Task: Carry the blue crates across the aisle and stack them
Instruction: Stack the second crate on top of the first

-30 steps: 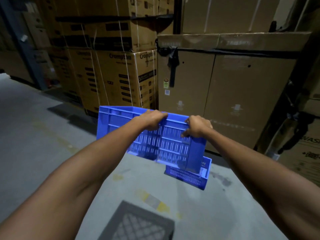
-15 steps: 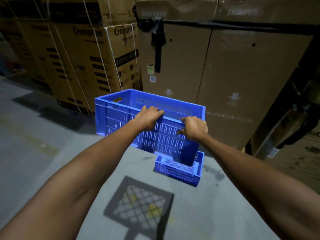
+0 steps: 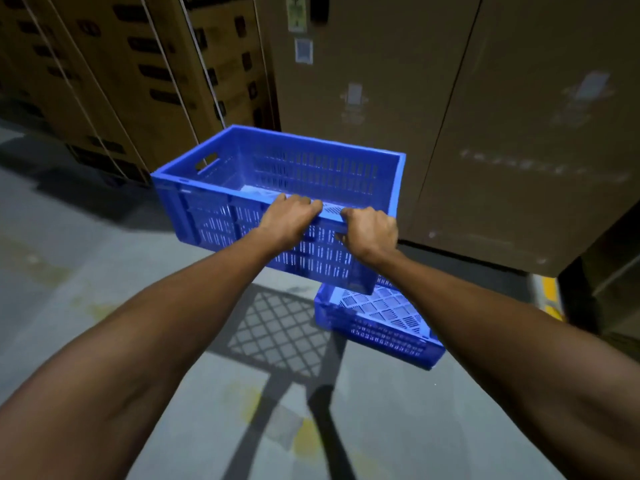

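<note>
From the head camera, both bare forearms reach forward to a blue crate [image 3: 311, 171] held in the air, level and open side up. It is a rectangular box of rigid moulded plastic with slotted, ribbed walls and a handle slot cut in its left end. The left hand [image 3: 289, 218] and the right hand [image 3: 372, 230] sit side by side on the near long rim, each with its fingers curled over the edge and clamped on it. Below the carried crate's right corner, and partly hidden by it, a second blue crate [image 3: 381, 320] rests on the smooth grey concrete floor [image 3: 69, 271], its base an open diamond lattice, its side a row of fine slots. It stands near the foot of tall, plain brown cartons [image 3: 485, 116]. To the left stand printed cardboard boxes [image 3: 121, 81] bound with thin white straps. A lattice shadow [image 3: 280, 327] falls on the floor beneath the carried crate.
</note>
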Motion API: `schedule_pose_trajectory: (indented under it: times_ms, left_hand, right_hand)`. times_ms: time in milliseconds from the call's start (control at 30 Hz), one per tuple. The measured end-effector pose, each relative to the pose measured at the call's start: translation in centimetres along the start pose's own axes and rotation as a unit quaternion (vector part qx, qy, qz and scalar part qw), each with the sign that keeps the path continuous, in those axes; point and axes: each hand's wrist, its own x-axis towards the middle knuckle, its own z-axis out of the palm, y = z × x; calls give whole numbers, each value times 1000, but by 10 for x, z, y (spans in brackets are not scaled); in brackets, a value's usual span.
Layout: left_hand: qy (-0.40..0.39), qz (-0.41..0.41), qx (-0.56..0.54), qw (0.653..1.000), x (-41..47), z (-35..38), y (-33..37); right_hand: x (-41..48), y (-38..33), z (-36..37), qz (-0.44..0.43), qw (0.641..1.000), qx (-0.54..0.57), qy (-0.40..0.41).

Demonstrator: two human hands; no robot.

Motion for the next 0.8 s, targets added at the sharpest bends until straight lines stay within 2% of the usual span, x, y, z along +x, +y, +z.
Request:
schedule_pose_trajectory:
  times_ms: [200, 367, 667, 800]
  left_hand:
    - [41, 4, 23, 999, 25, 183, -8]
    - [62, -2, 21, 998, 42, 295, -5]
    - [84, 2, 49, 995, 57, 396, -14]
    - [61, -9, 32, 998, 60, 419, -7]
  right_hand:
    - [33, 4, 183, -3, 1000, 0, 23]
    - [53, 12, 293, -8, 999, -10, 39]
    - [74, 11, 394, -16, 999, 2, 52]
    - [79, 17, 418, -25, 999, -6, 45]
